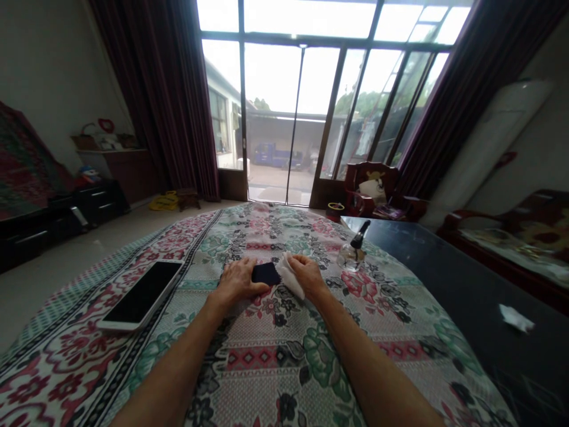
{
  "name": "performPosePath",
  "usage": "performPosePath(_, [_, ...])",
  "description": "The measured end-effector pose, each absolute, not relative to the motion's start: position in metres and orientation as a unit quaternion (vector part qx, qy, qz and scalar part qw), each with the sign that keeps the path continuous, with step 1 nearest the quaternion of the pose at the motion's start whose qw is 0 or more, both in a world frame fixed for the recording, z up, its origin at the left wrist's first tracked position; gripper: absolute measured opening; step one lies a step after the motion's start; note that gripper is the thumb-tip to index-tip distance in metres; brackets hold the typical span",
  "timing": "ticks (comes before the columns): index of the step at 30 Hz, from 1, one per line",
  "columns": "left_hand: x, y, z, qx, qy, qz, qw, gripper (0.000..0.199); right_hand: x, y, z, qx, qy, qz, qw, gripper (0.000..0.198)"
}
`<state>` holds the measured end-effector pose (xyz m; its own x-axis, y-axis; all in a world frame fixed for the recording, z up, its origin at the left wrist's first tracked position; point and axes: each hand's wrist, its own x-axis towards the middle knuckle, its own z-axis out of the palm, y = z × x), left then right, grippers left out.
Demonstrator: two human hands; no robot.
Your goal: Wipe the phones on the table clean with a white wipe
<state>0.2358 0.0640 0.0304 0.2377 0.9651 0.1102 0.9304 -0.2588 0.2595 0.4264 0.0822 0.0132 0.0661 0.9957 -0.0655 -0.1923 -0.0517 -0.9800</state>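
At the middle of the cloth-covered table, my left hand (237, 279) grips the left end of a small dark navy, flat rectangular object (265, 274). The thumb lies along its near edge and the other fingers at its far side; its exact kind I cannot make out. My right hand (306, 275) is closed on a crumpled white tissue (291, 279), which hangs beside the right end of the dark object. Whether tissue and object touch is unclear.
A large white-framed tablet (142, 295) lies at the left on the flowered tablecloth (267, 379). Right of my hands stands a clear spray bottle (353, 254) with a black nozzle. Another crumpled tissue (516, 318) is on the black table (462, 284) at the right.
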Motion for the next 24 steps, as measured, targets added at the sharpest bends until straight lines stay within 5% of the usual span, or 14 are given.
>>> performPosePath(9, [0.219,0.061,0.046,0.767,0.632,0.045,0.099,0.055,0.434,0.081,0.016,-0.564,-0.53,0.484,0.41,0.018])
performPosePath(16, [0.222,0.065,0.052,0.696,0.701,0.119,0.103,0.066,0.427,0.076,0.022,-0.551,-0.55,0.473,0.411,0.023])
performPosePath(20, [0.21,0.07,0.052,0.702,0.697,0.107,0.097,0.049,0.427,0.075,0.024,-0.559,-0.546,0.468,0.414,0.022])
performPosePath(24, [0.206,0.07,0.038,0.811,0.573,0.072,0.096,0.075,0.429,0.076,0.022,-0.56,-0.556,0.445,0.423,0.025])
